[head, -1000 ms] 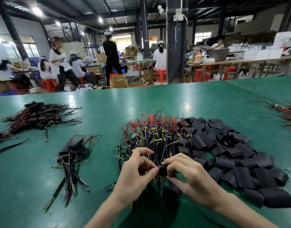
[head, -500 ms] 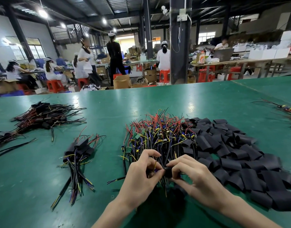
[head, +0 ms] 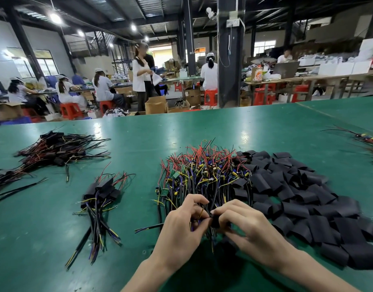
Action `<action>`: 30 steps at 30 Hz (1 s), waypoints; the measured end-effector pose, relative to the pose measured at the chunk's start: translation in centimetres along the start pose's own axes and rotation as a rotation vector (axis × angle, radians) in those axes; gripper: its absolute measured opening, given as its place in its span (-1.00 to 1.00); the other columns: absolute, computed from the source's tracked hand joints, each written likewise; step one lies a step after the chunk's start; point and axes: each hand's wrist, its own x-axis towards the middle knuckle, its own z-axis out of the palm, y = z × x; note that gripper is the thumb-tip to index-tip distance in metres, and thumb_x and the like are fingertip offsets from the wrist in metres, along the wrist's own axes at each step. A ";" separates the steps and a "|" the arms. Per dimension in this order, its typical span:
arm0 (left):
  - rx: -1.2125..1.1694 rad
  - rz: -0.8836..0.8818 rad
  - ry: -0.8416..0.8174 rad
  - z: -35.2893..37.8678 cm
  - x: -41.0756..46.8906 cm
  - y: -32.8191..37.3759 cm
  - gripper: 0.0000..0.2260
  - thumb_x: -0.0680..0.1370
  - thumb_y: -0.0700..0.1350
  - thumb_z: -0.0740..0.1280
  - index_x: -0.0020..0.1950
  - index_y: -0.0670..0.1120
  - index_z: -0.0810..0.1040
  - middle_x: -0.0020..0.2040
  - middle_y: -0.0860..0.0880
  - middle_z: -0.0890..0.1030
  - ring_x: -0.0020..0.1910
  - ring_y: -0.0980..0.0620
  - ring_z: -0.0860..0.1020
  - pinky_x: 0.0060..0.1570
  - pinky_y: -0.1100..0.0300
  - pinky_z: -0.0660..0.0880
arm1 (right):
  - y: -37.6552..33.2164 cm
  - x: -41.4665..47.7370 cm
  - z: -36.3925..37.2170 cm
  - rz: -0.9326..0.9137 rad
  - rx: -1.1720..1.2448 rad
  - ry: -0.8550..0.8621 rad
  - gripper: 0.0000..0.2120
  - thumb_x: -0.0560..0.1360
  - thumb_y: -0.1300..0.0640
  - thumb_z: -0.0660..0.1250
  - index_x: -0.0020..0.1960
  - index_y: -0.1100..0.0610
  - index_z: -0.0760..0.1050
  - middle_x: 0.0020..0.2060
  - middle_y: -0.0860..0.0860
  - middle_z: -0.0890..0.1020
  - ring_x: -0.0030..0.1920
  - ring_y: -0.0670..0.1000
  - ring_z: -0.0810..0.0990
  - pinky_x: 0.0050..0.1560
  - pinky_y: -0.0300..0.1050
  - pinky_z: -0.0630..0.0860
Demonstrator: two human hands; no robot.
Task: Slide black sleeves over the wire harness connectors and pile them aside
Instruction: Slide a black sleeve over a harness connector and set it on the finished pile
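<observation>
A heap of bare wire harnesses (head: 204, 175) with red, yellow and purple wires lies in the middle of the green table (head: 181, 131). To its right spreads a heap of flat black sleeves (head: 303, 199). At the near edge of the harness heap, my left hand (head: 181, 228) pinches the wires of one harness (head: 199, 213). My right hand (head: 250, 230) pinches a black sleeve (head: 216, 221) against my left fingertips. The connector itself is hidden by my fingers. A small pile of sleeved harnesses (head: 99, 199) lies to the left.
A larger pile of sleeved harnesses (head: 55, 152) lies at the far left of the table. More loose wires (head: 366, 142) show at the right edge. Beyond the table's far edge, people work at benches among red stools and cardboard boxes (head: 156, 105).
Both hands have stayed together at the near edge of the harness heap, fingers working the sleeve and harness. A standing person in the background has walked to the right.
</observation>
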 end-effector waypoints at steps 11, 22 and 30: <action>0.006 0.046 0.056 0.1 -0.3 -0.1 -0.65 0.46 -0.19 0.43 0.07 0.17 0.39 -0.19 0.16 0.62 -0.29 0.20 0.55 -0.24 0.47 0.40 | -0.6 -0.1 -0.2 -0.073 -0.019 0.001 -0.89 0.39 0.38 0.42 -0.16 0.26 0.51 0.03 0.03 0.66 0.05 -0.01 0.56 0.05 -0.24 0.53; -0.016 0.108 0.186 0.0 -0.2 0.1 -0.66 0.45 -0.15 0.43 0.10 0.16 0.42 -0.13 0.15 0.62 -0.15 0.20 0.62 -0.11 0.32 0.53 | -0.4 0.1 -0.6 0.232 0.222 0.174 -0.81 0.43 0.14 0.44 0.03 0.09 0.61 -0.08 -0.15 0.62 -0.10 -0.11 0.60 -0.07 -0.17 0.53; 0.010 0.125 0.187 0.1 -0.3 0.0 -0.69 0.45 -0.17 0.43 0.07 0.14 0.44 -0.16 0.14 0.60 -0.15 0.18 0.60 -0.12 0.21 0.55 | -0.5 0.1 -0.2 0.291 0.277 0.203 -0.82 0.37 0.24 0.48 -0.03 0.11 0.64 -0.15 -0.14 0.64 -0.11 -0.10 0.62 -0.08 -0.12 0.54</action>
